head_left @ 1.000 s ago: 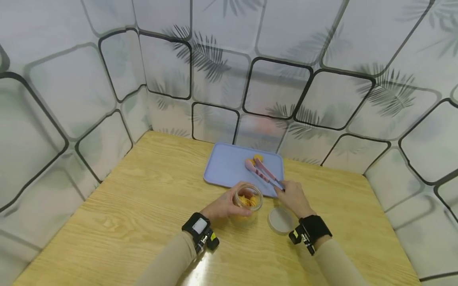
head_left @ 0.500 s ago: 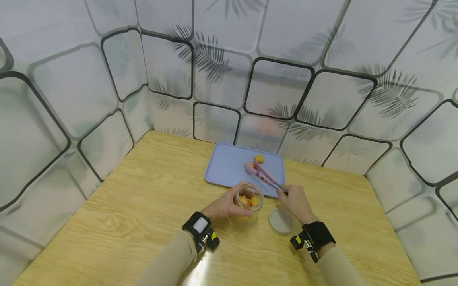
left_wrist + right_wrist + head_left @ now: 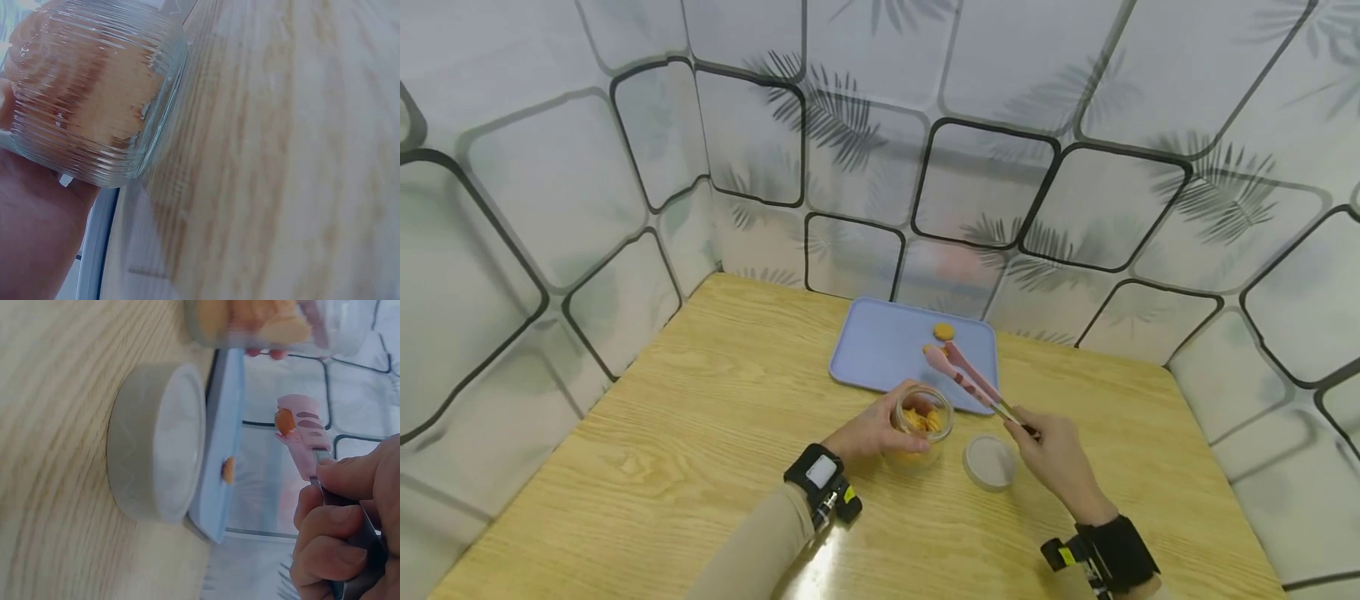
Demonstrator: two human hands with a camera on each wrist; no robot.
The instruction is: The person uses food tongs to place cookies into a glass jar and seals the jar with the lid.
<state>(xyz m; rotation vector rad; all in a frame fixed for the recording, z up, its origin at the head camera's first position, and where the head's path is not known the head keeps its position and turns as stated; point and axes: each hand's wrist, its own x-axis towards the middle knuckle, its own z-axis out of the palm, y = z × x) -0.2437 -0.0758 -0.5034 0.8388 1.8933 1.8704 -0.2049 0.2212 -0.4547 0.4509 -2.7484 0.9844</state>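
My left hand [image 3: 874, 433] grips a ribbed glass jar [image 3: 912, 457], its mouth up and tilted slightly towards me. Orange-brown cookies [image 3: 115, 94] show through its wall in the left wrist view. Pink-tipped tongs [image 3: 961, 382] with a metal handle are in my right hand [image 3: 1060, 457], fingers curled round the handle. Between the tong tips is a small round cookie [image 3: 285, 422], raised above the blue tray [image 3: 880, 342]. Another round cookie [image 3: 943, 332] lies near the tray's back edge.
A pale round lid [image 3: 990, 462] lies on the wooden table [image 3: 715, 400] between the jar and my right hand. The tray stands behind the jar. Patterned curtain walls [image 3: 865, 167] enclose the table at the back and sides.
My right hand has drawn back towards me and to the right, lifting the tongs from the tray with a cookie pinched in them. The left hand and jar have stayed put.
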